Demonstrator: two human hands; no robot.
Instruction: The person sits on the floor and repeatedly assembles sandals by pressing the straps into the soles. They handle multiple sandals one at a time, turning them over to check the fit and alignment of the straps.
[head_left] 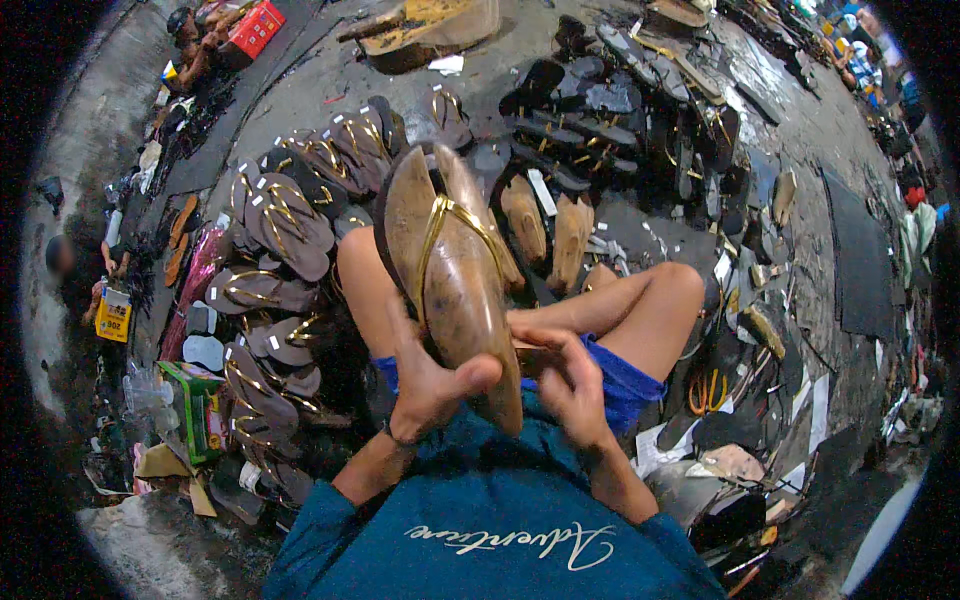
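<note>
Currently I find the last point(467, 310), a foot-shaped block, held up in front of the blue shorts point(625, 385), its toe end pointing away from the body. A gold strap point(431, 232) lies across its upper face; a dark sole point(383, 222) shows along its left edge.

The left hand point(428, 388) is clamped on the last toward the heel, thumb across the near face. The right hand point(570, 388) is at the right edge, fingers curled; whether they are closed on anything, I cannot tell.

I judge the step in hand to be fitting or checking the strap. The next move, in my judgement, calls for a steady left grip while the right hand works along the edge.

Strapped sandals point(290, 228) lie on the floor point(318, 78) to the left; more lasts point(570, 240) lie beyond.

Not verified: the left fingertips, the sole's underside and the strap's ends, all out of sight; a brown piece point(526, 346) by the right fingers, too indistinct to identify. The outer floor is cut off.
</note>
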